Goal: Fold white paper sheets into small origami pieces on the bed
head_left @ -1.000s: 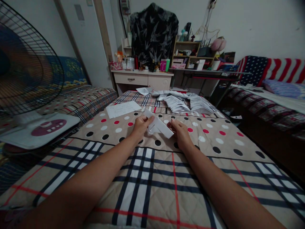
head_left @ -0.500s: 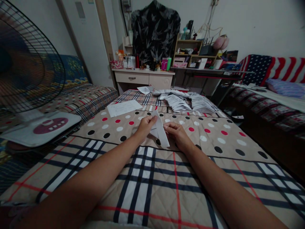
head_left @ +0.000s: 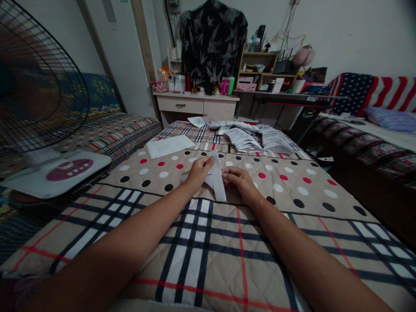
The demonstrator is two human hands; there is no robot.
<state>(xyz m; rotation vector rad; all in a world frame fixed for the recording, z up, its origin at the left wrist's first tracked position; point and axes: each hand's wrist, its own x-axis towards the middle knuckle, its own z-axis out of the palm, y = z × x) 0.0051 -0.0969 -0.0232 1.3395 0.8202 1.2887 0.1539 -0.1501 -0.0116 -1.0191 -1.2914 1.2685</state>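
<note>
A small folded piece of white paper (head_left: 217, 175) is held upright over the dotted bedspread. My left hand (head_left: 199, 172) pinches its upper left part between thumb and fingers. At the paper's right edge is my right hand (head_left: 238, 181), its fingers curled and pressed together against that side. Whether the right fingertips grip the edge or only touch it is hard to see. Beyond my hands lies a flat white sheet (head_left: 170, 146) with faint writing. Farther back to the right are stacks of folded papers (head_left: 243, 139), fanned over one another.
The patterned bedspread (head_left: 224, 242) spreads beneath my arms. A fan (head_left: 35, 82) with a white base stands close on the left. At the far end is a drawer desk (head_left: 185, 105) crowded with bottles and boxes. Another folded paper (head_left: 198, 121) lies near it.
The folded paper's lower end has swung slightly left, so the strip hangs more upright. My right hand has shifted a little with its edge; my left keeps its pinch.
</note>
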